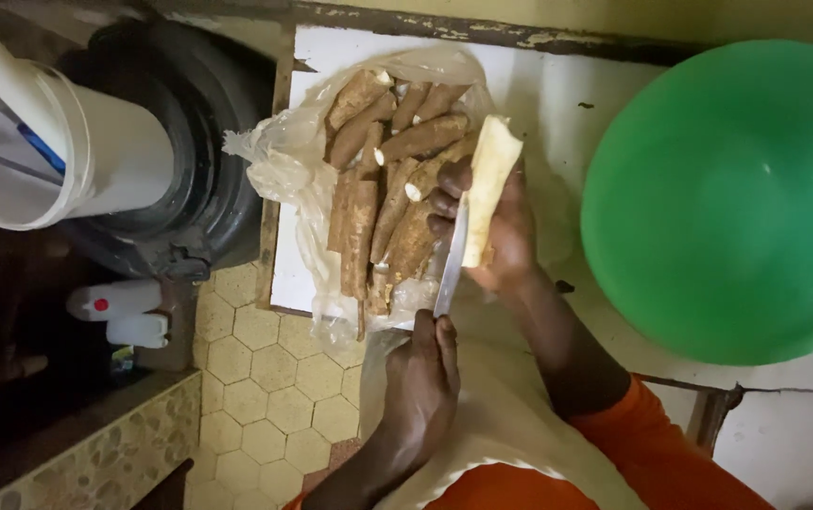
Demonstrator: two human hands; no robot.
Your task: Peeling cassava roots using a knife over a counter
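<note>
Cassava root (489,179), partly peeled and pale, is sitting in frame centre, tilted with its cut end pointing to the upper right. One hand (496,222) is wrapping around its lower half, fingers clenched on it. By the arm geometry this is the right hand, its forearm coming in from the orange sleeve (661,453) at lower right.

Knife (451,260) is lying blade-up along the root's left edge, touching it. Left hand (422,382) is gripping the knife handle from below, closed tight on it, at lower centre.

Just left of the root, a pile of unpeeled brown cassava (383,189) is resting on a clear plastic bag (283,161). The right hand's fingertips are overlapping the pile's right edge.

Bag and pile are sitting on a white board (557,85), worn at its top edge, running across the upper centre.

Green plastic basin (727,198) is filling the right side of the frame, on the same surface, near the right hand but not touching it.

White bucket (94,151) is standing at upper left on top of a dark round drum (208,142). Two white bottles (118,312) are lying at mid left in shadow. Floor with hexagon tiles (265,397) is showing at lower left.
</note>
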